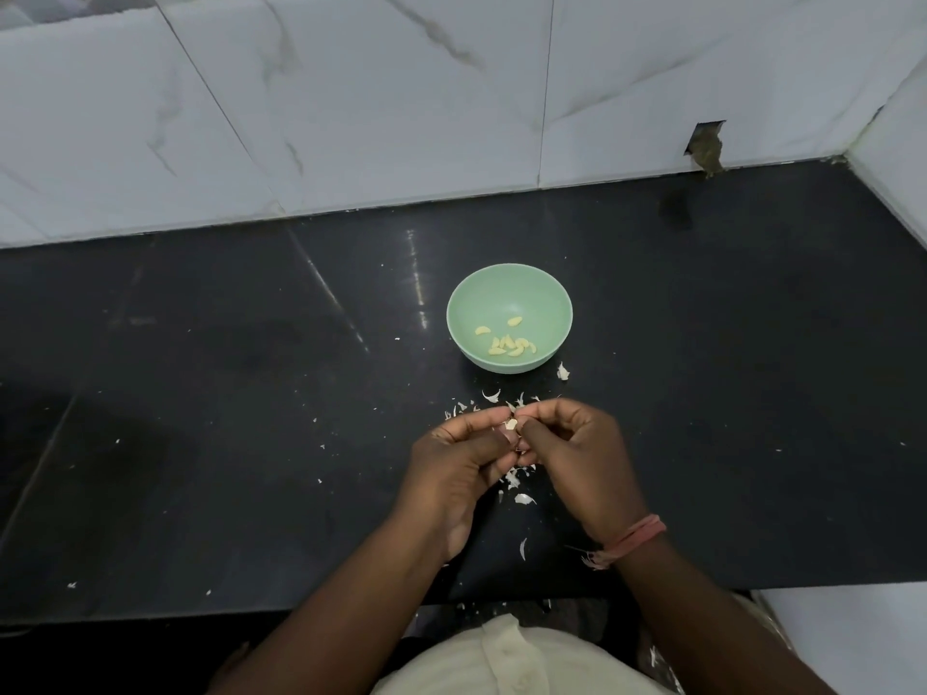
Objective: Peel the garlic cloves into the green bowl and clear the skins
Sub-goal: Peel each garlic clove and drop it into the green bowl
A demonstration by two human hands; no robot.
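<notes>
both hands meet over the dark tabletop (200, 373), just in front of the green bowl (509, 293). the left hand (459, 461) has its fingers curled round a garlic clove (511, 424), and the right hand (577, 451) pinches at the same clove with thumb and fingertips; little of the clove shows between them. peeled cloves (506, 343) lie in the bowl, most bunched near its front side. white skins (516, 486) are scattered on the tabletop around and under the hands. a reddish band (634, 539) circles the right wrist.
</notes>
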